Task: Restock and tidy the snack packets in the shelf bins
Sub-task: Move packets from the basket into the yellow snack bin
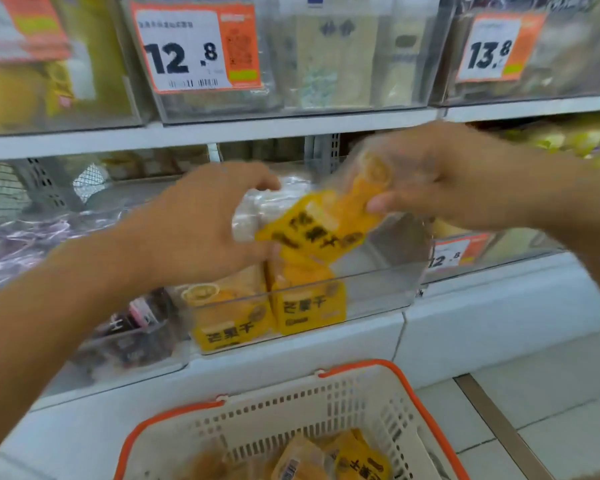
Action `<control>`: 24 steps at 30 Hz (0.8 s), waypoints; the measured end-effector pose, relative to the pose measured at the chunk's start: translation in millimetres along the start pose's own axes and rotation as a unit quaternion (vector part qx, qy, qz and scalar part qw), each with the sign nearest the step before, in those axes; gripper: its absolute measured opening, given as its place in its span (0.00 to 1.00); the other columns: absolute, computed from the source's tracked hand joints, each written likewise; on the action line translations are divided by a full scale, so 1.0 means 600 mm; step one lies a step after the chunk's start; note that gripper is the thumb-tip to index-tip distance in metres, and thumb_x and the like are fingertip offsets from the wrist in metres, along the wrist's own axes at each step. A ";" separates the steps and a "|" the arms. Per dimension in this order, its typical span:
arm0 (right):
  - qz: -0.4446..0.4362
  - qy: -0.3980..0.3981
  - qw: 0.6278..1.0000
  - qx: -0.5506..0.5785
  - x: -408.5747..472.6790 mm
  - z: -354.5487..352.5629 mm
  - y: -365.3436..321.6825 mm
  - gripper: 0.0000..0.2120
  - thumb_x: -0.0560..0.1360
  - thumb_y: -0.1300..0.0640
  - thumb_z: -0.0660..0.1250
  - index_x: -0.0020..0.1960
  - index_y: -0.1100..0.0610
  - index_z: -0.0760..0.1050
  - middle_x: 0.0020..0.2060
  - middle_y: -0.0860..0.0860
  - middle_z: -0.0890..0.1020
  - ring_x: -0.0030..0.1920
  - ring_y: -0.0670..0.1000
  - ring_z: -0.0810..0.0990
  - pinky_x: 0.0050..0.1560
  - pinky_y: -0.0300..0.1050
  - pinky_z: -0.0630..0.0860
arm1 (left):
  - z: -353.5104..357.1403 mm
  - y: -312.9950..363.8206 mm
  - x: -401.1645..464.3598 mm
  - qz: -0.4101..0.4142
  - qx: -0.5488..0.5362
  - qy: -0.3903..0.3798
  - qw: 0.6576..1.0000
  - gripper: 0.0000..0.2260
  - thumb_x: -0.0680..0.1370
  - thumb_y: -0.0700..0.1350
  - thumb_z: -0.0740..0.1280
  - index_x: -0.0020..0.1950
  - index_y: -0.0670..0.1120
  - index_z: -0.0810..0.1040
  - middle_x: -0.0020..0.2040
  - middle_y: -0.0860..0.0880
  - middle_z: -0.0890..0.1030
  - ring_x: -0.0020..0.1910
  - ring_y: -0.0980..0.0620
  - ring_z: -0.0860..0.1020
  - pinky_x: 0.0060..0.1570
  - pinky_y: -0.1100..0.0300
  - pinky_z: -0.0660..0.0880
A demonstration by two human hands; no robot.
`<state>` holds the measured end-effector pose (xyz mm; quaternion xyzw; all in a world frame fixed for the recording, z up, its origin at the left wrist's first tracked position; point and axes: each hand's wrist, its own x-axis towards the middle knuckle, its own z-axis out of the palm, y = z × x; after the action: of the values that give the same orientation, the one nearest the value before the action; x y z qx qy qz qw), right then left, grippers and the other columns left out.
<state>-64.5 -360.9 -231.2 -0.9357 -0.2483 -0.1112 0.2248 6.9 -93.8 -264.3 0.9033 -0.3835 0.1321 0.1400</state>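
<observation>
A yellow packet (321, 225) is pinched by the right hand (444, 174) above the bin (378, 289); the left hand (201, 223), fingers loosely open, steadies it; it is best stood upright beside the packets already filed.

Pretty bright, even store lighting, barely any shadows; both hands smeared with motion blur, glare on the clear bins, wide-angle bending the edges

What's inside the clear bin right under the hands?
The clear bin holds two upright yellow packets at its front left; its right side looks bare. More clear-wrapped stock sits behind, mostly hidden by the left hand and the held packet.
</observation>
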 end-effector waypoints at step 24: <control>0.034 0.085 0.995 0.050 0.034 0.149 0.032 0.18 0.70 0.46 0.78 0.56 0.51 0.81 0.49 0.42 0.83 0.52 0.44 0.81 0.54 0.43 0.78 | 0.090 -0.006 -0.027 -0.010 -0.041 0.016 0.999 0.28 0.73 0.72 0.55 0.65 0.56 0.66 0.60 0.57 0.74 0.57 0.54 0.72 0.55 0.51 0.73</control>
<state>-28.5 -324.6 -309.4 -0.9183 -0.2016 -0.1698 0.2952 5.8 -99.6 -320.4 0.8982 -0.3775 0.1289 0.1845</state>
